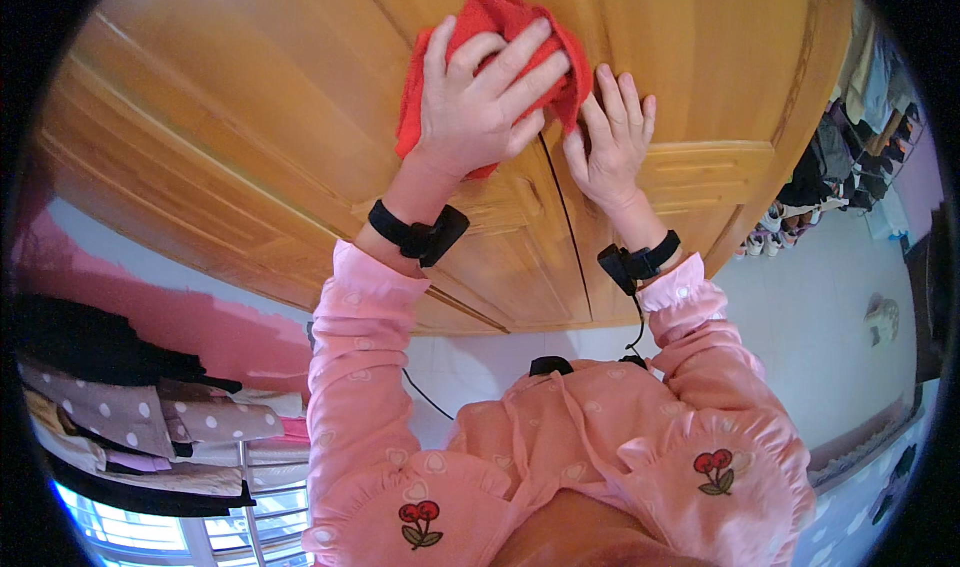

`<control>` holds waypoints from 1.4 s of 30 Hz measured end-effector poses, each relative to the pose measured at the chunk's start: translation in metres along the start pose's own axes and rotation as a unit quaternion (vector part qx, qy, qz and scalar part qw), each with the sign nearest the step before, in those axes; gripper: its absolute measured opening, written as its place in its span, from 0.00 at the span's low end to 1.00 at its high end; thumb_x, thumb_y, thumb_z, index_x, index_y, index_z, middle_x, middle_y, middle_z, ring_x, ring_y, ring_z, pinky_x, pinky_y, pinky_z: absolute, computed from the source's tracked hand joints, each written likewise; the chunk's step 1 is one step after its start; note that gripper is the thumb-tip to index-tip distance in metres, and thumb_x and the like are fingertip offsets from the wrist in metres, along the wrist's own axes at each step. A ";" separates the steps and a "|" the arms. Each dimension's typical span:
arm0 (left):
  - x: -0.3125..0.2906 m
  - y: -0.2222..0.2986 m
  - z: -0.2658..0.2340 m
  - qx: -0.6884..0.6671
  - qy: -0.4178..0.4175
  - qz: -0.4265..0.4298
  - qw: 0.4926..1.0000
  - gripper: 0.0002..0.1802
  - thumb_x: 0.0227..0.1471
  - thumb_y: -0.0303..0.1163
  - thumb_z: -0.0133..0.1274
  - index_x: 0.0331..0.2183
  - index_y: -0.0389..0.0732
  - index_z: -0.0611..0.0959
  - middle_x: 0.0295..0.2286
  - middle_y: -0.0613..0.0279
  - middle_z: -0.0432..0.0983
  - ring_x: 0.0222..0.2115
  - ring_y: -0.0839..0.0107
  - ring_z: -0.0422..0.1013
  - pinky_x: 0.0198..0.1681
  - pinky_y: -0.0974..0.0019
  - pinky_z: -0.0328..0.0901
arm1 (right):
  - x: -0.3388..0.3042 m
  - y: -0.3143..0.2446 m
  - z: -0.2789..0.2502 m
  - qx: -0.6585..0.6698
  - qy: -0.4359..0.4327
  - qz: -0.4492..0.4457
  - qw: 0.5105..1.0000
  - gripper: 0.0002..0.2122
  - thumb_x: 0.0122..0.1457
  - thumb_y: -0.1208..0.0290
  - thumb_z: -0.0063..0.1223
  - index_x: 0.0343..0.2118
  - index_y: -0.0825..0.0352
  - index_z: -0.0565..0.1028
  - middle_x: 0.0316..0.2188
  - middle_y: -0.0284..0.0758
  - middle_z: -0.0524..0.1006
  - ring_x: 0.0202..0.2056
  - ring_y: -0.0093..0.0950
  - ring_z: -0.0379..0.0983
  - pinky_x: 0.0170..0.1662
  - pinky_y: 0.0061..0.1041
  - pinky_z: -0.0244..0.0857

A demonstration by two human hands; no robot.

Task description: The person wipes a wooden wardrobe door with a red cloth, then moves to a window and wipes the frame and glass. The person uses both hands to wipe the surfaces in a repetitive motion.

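My left hand [480,92] presses a bunched red cloth [500,15] against the front of a wooden wardrobe [690,27], its bent fingers gripping the fabric. The cloth lies across the dark gap between two doors, and my palm hides part of it. Just to the right, my right hand [612,142] rests on the neighbouring door with fingers stretched out. Its fingertips point up, close to the cloth's right edge; whether they touch the cloth I cannot tell. Black straps with small boxes sit on both wrists.
Clothes [150,412] hang on a metal rack at the lower left, by a window. Along the right stand shelves with clothes [835,152] and shoes [770,239]. Thin black cables [425,395] run down from the wrist straps. Pale floor [800,307] spreads below the wardrobe.
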State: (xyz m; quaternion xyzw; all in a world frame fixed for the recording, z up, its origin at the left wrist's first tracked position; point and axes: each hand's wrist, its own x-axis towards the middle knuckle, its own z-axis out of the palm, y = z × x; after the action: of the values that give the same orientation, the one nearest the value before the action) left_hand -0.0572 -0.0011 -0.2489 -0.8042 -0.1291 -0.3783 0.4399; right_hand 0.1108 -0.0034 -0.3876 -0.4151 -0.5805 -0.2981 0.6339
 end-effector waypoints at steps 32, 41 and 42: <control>0.008 0.048 0.020 -0.213 0.097 -0.177 0.956 0.41 0.32 0.24 0.56 0.56 0.40 0.79 0.53 0.59 0.77 0.48 0.58 0.64 0.56 0.59 0.59 | 0.028 -0.015 -0.067 0.380 -0.120 0.253 0.882 0.24 0.68 0.62 0.52 0.64 0.67 0.68 0.57 0.44 0.70 0.51 0.32 0.72 0.55 0.30 0.67; 0.018 0.061 -0.006 -0.576 0.130 -0.388 0.707 0.38 0.42 0.28 0.49 0.59 0.33 0.75 0.51 0.51 0.72 0.54 0.62 0.67 0.64 0.61 0.56 | 0.028 -0.044 -0.065 0.405 -0.127 0.175 0.888 0.35 0.59 0.53 0.62 0.68 0.60 0.65 0.68 0.53 0.53 0.67 0.47 0.56 0.69 0.42 0.51; 0.019 0.061 -0.009 -0.614 0.125 -0.396 0.671 0.41 0.42 0.28 0.47 0.61 0.32 0.71 0.55 0.50 0.70 0.56 0.62 0.67 0.65 0.62 0.57 | 0.029 -0.047 -0.065 0.408 -0.133 0.174 0.886 0.36 0.58 0.55 0.64 0.68 0.60 0.64 0.68 0.53 0.53 0.67 0.48 0.56 0.69 0.42 0.51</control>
State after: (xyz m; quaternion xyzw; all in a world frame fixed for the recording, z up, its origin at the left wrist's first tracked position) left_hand -0.0162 -0.0464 -0.2694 -0.7111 -0.1176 -0.6083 -0.3326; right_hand 0.1065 -0.0797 -0.3496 -0.2498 -0.6482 0.1381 0.7060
